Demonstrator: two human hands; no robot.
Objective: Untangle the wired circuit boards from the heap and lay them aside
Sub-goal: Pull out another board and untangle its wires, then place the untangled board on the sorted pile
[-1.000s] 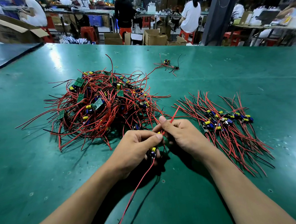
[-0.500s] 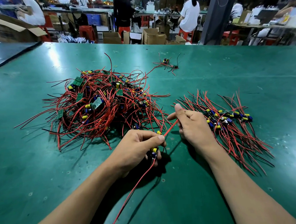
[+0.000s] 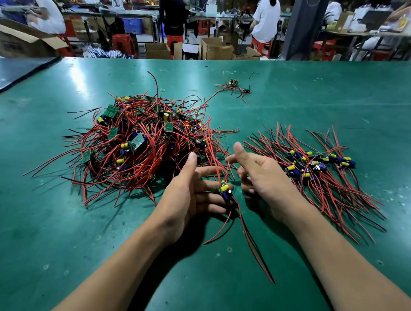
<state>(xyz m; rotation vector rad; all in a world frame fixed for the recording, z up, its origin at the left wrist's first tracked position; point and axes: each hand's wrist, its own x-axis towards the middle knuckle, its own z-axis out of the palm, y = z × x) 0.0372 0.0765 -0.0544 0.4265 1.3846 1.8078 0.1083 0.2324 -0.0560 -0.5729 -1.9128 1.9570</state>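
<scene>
A tangled heap (image 3: 146, 147) of small green circuit boards with red and black wires lies on the green table at left centre. To its right, a laid-out row of boards (image 3: 321, 170) has its wires fanned out. Just in front of the heap, my left hand (image 3: 190, 194) has its thumb lifted and its fingers stretched out. One circuit board (image 3: 224, 190) with a yellow and a blue part rests on those fingertips, and its red and black wires trail toward me. My right hand (image 3: 263, 180) hovers beside it, thumb up, fingers loosely curled, holding nothing.
A stray board with wires (image 3: 235, 85) lies far back on the green table (image 3: 60, 236). A second dark table (image 3: 7, 71) adjoins at the far left. Beyond the far edge are cardboard boxes (image 3: 215, 50), red stools and seated people.
My right hand has let go of the red wire and opened. My left thumb has lifted off the board, which now lies on the outstretched fingers with its wires hanging toward me.
</scene>
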